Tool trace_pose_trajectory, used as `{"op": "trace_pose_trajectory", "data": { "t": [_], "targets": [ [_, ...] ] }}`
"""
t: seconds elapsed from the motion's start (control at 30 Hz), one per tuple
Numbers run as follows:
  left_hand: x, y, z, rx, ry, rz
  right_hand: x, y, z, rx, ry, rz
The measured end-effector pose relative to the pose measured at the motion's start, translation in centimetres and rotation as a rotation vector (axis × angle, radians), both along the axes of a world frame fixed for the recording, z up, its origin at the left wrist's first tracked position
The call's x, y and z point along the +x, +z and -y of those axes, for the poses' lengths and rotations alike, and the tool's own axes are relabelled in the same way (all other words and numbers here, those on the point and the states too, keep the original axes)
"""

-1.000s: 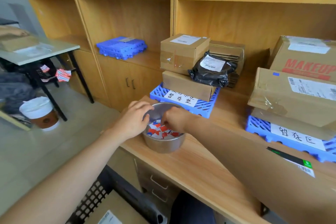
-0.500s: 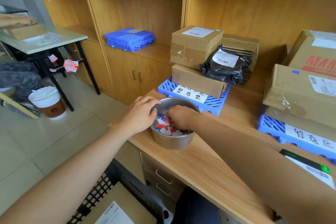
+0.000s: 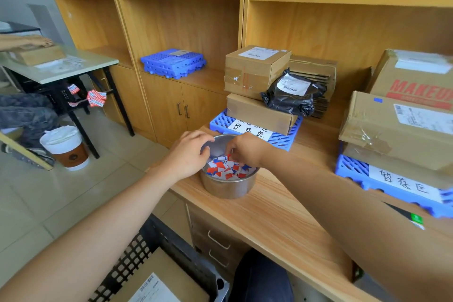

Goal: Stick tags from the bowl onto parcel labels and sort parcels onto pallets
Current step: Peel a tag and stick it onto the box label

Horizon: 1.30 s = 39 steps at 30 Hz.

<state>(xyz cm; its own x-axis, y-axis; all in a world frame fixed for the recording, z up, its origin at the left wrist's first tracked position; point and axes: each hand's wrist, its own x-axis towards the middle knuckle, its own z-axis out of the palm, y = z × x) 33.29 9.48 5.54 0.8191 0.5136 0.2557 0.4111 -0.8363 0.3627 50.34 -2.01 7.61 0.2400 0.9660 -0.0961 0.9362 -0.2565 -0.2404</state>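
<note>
tags in bowl | bowl on counter | pallet behind bowl

Two bare forearms, no sleeve anywhere along their visible length. No watch, band or ring on the left hand or the right hand; no gloves either. Short, unpainted fingernails where visible on the left hand. Lower down, under the desk edge, a rounded patch of dark navy fabric, probably a trouser leg, plain and without visible pattern or seam.
</note>
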Motion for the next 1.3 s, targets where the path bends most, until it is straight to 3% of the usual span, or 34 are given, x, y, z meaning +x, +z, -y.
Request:
{"op": "trace_pose_trajectory", "data": {
  "t": [0.23,0.37,0.47,0.57,0.73,1.17,1.3],
  "targets": [
    [2.3,1.1,4.1,0.032,-0.08,0.077,1.5,1.8,6.5,0.183,-0.141,-0.181],
    [5.1,1.4,8.3,0.02,-0.182,0.228,2.4,3.1,12.1,0.356,-0.251,-0.293],
    [7.4,1.5,12.1,-0.067,-0.265,0.311,3.2,3.8,16.8,0.441,-0.333,-0.355],
    [9.5,1.5,16.4,-0.303,-0.32,0.36,3.8,3.6,21.3,0.513,-0.409,-0.443],
    [12.2,0.4,22.9,-0.572,-0.407,0.267,4.1,1.8,28.6,0.558,-0.541,-0.534],
    [16.3,-2.7,31.4,-0.707,-0.571,0.111,5.7,-3.8,38.1,0.616,-0.761,-0.621],
    [16.5,-2.1,31.5,-0.915,-0.565,0.088,6.0,-3.6,38.2,0.657,-0.75,-0.697]
  ]
}}
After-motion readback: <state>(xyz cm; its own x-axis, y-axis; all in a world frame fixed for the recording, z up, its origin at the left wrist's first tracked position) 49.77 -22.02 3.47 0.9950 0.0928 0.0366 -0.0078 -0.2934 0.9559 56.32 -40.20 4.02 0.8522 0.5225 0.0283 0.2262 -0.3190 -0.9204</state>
